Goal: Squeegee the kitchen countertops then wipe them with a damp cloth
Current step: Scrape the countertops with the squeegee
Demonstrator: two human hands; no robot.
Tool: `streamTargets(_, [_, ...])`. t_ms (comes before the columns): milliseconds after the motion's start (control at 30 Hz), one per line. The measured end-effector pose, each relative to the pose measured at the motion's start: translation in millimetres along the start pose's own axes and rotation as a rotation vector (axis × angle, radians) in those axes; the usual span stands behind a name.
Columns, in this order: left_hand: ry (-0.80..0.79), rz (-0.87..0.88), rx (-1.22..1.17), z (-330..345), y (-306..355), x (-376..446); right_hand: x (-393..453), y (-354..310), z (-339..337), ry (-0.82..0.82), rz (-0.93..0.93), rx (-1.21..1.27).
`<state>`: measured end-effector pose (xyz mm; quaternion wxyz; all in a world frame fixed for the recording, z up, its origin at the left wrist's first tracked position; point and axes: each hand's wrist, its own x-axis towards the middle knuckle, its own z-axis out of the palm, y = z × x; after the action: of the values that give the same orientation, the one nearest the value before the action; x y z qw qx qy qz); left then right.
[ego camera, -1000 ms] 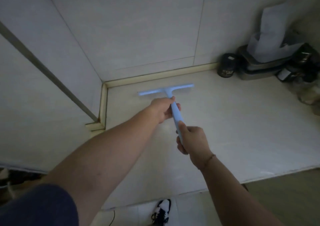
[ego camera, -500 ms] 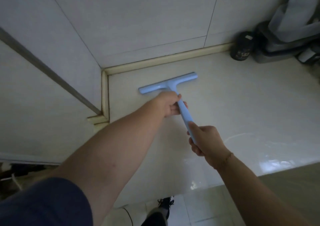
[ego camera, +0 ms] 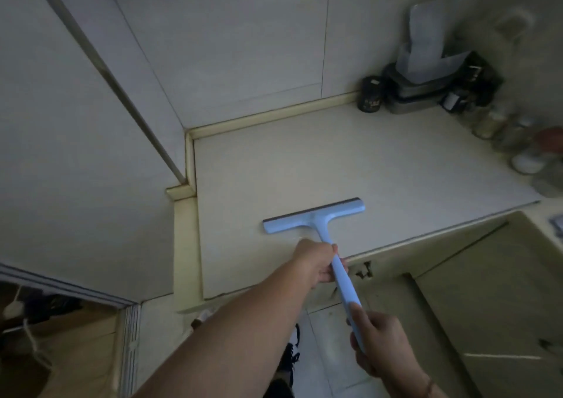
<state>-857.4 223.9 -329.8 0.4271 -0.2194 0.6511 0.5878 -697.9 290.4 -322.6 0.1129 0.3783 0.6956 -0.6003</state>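
Surface: pale, matte, bounded by a raised cream lip along its far and left edges, where it meets tiled walls in a corner ahead and to the left of your hands. Its near edge runs just under your left hand; below it, cupboard fronts lie to the right of your right hand, and light floor tiles show between your two forearms. One dark shoe stands on the floor between them.

One blue squeegee rests with its blade on the surface just ahead of your left hand, handle slanting back toward you over the edge. Your left hand grips the handle near the head, fingers curled round it. Your right hand grips the handle's tail end, thumb laid along the top.

Far ahead and to the right of your hands, a cluster against the corner: one small dark jar, one grey lidded container with pale packaging upright on it, and several blurred glass jars, too indistinct to count.
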Motion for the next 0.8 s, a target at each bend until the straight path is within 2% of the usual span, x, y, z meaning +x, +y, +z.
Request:
streamTargets(100, [-0.008,0.054,-0.018,-2,12,-6,1,-9,-2,0.056,-0.145,-0.167])
streamTargets(233, [-0.035,0.132,-0.033,-25,54,-3,17,-47,14,0.050,-0.193,-0.050])
streamTargets(400, [0.037,0.246,-0.066,-96,139,26,75,-128,80,-0.059,-0.264,0.027])
streamTargets(600, [0.132,0.263,-0.112,-183,215,77,154,-214,169,-0.083,-0.221,0.073])
streamTargets(800, [0.186,0.242,-0.086,-215,243,119,190,-249,214,-0.124,-0.130,0.153])
